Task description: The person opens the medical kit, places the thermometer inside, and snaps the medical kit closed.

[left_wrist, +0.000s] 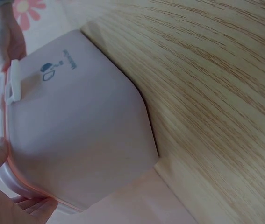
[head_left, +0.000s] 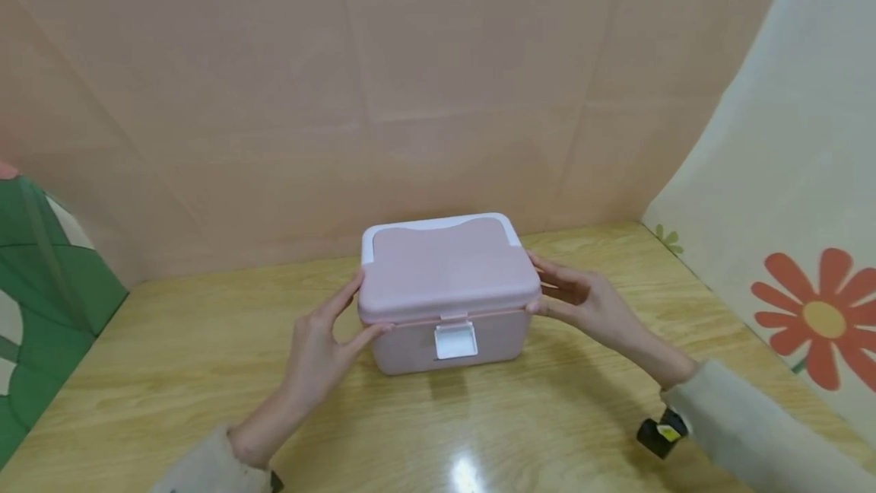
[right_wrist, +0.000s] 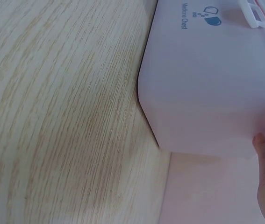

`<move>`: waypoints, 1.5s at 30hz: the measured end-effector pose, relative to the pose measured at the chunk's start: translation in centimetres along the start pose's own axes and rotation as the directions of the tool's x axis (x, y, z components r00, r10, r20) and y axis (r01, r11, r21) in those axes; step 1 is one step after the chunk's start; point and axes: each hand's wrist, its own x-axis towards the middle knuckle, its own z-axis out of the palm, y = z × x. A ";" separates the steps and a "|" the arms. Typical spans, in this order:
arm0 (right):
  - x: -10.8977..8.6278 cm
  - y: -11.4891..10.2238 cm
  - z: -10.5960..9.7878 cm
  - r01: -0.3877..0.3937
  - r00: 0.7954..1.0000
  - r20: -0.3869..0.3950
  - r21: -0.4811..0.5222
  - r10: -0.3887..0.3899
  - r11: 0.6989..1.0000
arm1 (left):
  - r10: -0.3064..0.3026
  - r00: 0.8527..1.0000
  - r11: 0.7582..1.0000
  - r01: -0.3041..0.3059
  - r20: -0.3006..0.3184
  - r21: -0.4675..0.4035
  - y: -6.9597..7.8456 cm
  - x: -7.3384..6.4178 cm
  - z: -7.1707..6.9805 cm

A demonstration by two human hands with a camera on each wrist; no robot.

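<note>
A pale pink medicine chest (head_left: 448, 268) with a white-trimmed lid stands upright on the table, its front facing me. My left hand (head_left: 316, 352) grips its left front corner, thumb along the lid seam and fingers at the side. At the opposite corner my right hand (head_left: 594, 309) holds the lid edge, with the thumb in front and the other fingers on the right side. The white latch (head_left: 455, 341) juts out from the front, as the left wrist view also shows. In the right wrist view, "Medicine Chest" lettering (right_wrist: 184, 16) is on the front. The lid lies down on the base.
The wood-grain table (head_left: 226, 356) runs back to a plain beige cloth (head_left: 438, 82). A white cloth with a red flower (head_left: 824, 318) borders the right side, and a green patterned cloth (head_left: 48, 272) the left. A black wrist device (head_left: 660, 434) hangs under the right sleeve.
</note>
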 end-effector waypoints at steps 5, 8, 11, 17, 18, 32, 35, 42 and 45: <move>0.0 -0.1 -0.1 -0.012 1.000 -0.001 0.011 0.012 1.000 | 0.003 1.000 1.000 -0.003 -0.004 0.002 0.0 0.0 0.1; 0.1 -0.2 -0.2 -0.003 1.000 0.004 0.016 0.003 1.000 | -0.001 1.000 1.000 0.001 0.001 -0.009 0.1 0.2 0.1; 0.3 -0.3 -0.3 0.004 1.000 0.006 0.021 -0.004 1.000 | -0.002 1.000 1.000 0.002 0.004 -0.021 0.2 0.3 0.1; 0.1 -0.5 -0.3 -0.045 0.999 -0.005 0.012 0.045 0.999 | 0.002 1.000 1.000 -0.002 0.006 -0.022 0.4 0.2 0.1; 0.0 -0.5 -0.3 -0.051 0.999 -0.007 0.010 0.051 0.999 | 0.000 1.000 1.000 0.000 0.007 -0.020 0.4 0.2 0.1; -0.2 -0.1 0.1 -0.028 1.000 -0.003 0.032 0.028 0.999 | -0.019 0.999 1.000 0.020 0.037 -0.017 0.3 -0.1 0.2; -0.2 -0.1 0.2 -0.025 1.000 -0.003 0.046 0.025 0.999 | -0.028 0.999 0.999 0.029 0.038 -0.015 0.3 -0.1 0.2; -0.2 0.1 0.2 -0.009 1.000 0.005 0.057 0.009 0.998 | -0.055 0.998 0.998 0.055 0.043 -0.011 0.5 -0.1 0.2; -0.2 0.1 0.2 -0.023 1.000 0.008 0.060 0.022 0.998 | -0.054 0.998 0.998 0.055 0.039 -0.013 0.5 -0.1 0.2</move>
